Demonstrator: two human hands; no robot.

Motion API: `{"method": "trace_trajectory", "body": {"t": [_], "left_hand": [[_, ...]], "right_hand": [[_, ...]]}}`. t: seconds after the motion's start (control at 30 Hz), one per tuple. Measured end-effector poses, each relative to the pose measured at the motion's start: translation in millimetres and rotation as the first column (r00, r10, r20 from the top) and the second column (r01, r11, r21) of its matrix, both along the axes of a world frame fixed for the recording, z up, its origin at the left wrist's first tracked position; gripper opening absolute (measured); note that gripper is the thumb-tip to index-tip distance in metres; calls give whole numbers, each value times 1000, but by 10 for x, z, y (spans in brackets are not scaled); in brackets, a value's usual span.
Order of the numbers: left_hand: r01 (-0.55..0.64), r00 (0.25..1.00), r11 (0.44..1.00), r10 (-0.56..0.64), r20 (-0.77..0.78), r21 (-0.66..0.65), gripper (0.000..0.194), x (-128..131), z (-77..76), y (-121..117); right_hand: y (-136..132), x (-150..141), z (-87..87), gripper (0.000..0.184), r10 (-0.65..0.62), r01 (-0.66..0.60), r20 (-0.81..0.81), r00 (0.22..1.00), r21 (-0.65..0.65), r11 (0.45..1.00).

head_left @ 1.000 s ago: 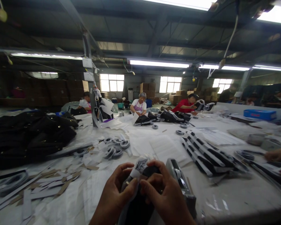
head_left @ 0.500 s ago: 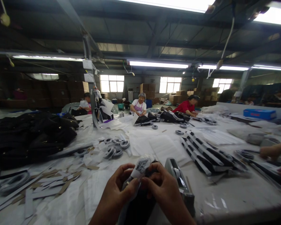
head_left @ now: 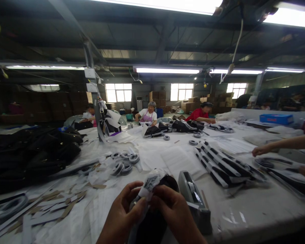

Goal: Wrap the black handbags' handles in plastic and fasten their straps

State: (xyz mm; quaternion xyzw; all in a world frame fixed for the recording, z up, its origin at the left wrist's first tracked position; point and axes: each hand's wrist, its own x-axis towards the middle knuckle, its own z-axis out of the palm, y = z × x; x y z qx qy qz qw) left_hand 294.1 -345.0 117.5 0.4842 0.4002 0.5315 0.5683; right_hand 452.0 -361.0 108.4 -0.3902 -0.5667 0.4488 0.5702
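Note:
My left hand (head_left: 125, 210) is closed around a bunched white wrapping (head_left: 150, 182), thumb pressed against it. The wrapping covers part of a black item (head_left: 151, 226), seemingly a bag, in front of me. My right hand (head_left: 173, 209) pinches at the wrapping's right side, where it meets the black item; its fingertips are partly hidden. Just right of that hand stands a grey tape dispenser (head_left: 197, 203).
Rings of wrapped strap (head_left: 125, 162) lie ahead, with cardboard strips (head_left: 56, 203) to the left. Black bags (head_left: 30, 152) are heaped far left. Striped wrapped pieces (head_left: 218, 162) lie right, near a co-worker's hand (head_left: 260, 150). A post (head_left: 98, 115) rises from the table.
My right fingers have drawn down and closed in more against the wrapping, uncovering more of the black item's top. The co-worker's hand at right has reached farther inward. The view has turned slightly right.

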Motion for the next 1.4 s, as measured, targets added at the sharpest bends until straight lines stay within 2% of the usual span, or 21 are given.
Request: {"method": "trace_trajectory", "body": {"t": [0.13,0.2,0.3,0.37,0.47,0.57,0.63,0.8,0.97,1.1,1.17,1.3,1.4], "left_hand": [[0,1000,1000,0,-11,-3,52,-2,7,1],[29,1000,1000,-29,-3,5,50,9,-2,-13],[80,997,994,-79,-24,68,45,38,-30,-42],[65,997,993,-60,-56,97,43,49,-45,-53],[3,998,997,1,-61,71,44,39,-42,-46],[-23,999,999,25,-40,39,47,20,-14,-32],[-39,998,999,40,-42,27,49,17,10,-32],[-54,998,999,54,-35,6,51,51,38,-65],[-5,996,998,10,-87,64,46,76,-4,-88],[-16,988,993,34,-151,118,43,24,-6,-59],[-13,985,991,35,-166,134,42,-8,0,-41],[9,985,991,14,-169,132,39,-24,-29,-33],[10,988,986,16,-151,167,38,-8,-74,-48]], "right_hand": [[22,-38,-75,13,-148,144,97,984,41,989],[58,-69,-145,14,-178,177,76,981,28,984],[110,-113,-242,24,-137,136,-52,989,-8,991],[118,-124,-270,29,-106,107,-90,990,10,994],[68,-100,-265,31,-114,114,-105,988,-3,993],[-37,-50,-265,47,-155,146,-168,973,-68,987],[-109,-24,-279,54,-163,153,-190,968,-66,986],[-174,-8,-273,35,-158,145,-110,981,-114,983],[-88,-51,-176,37,-46,-5,-251,967,-199,980],[-4,-137,-103,35,16,-66,-313,950,-149,987],[28,-176,-95,32,7,-37,-281,960,-101,994],[52,-233,-134,21,-100,90,-149,984,-74,993],[47,-282,-159,20,-119,107,-154,981,-82,991]]}}
